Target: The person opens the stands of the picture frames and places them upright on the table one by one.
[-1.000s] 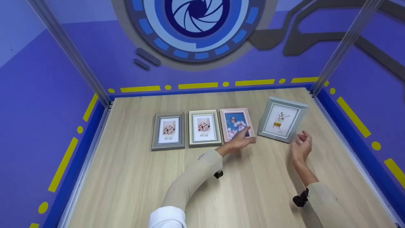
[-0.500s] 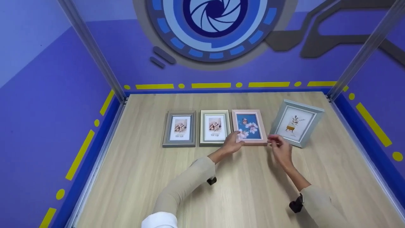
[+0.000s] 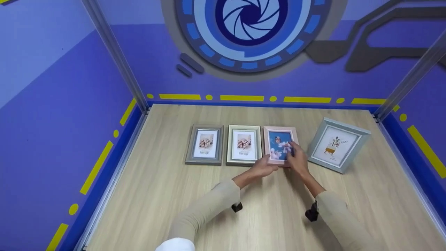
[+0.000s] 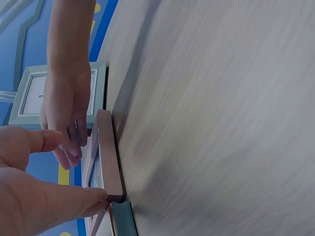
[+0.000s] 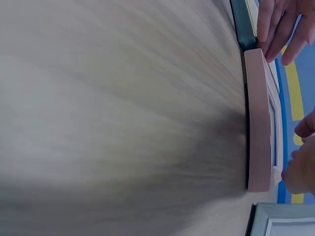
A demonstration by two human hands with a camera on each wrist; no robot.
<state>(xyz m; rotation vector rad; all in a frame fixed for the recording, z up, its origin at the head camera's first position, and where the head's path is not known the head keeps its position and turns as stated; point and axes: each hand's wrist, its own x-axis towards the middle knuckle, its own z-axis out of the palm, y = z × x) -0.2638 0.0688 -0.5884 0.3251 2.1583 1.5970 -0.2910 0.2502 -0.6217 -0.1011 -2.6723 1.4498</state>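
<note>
A pink picture frame [image 3: 279,129] with a blue flower picture lies face up, third from the left in the row. At its lower left corner is my left hand [image 3: 262,168], fingers extended; the left wrist view shows a fingertip touching the corner of the pink frame [image 4: 110,157]. My right hand [image 3: 299,161] reaches over the right side of the pink frame, fingers loosely bent. In the right wrist view this hand [image 5: 301,169] hovers just beside the frame's face, holding nothing.
Left of it lie a cream-gold frame [image 3: 244,127] and a grey-brown frame [image 3: 190,143]. A pale blue-green frame [image 3: 359,146] stands leaning back on the right, angled. All are on a wooden table [image 3: 264,216] enclosed by blue-purple walls [image 3: 146,69].
My left hand has slid from the pink frame's lower right to its lower left corner. My right hand has moved left, from beside the blue-green frame to the pink one. The head view has shifted.
</note>
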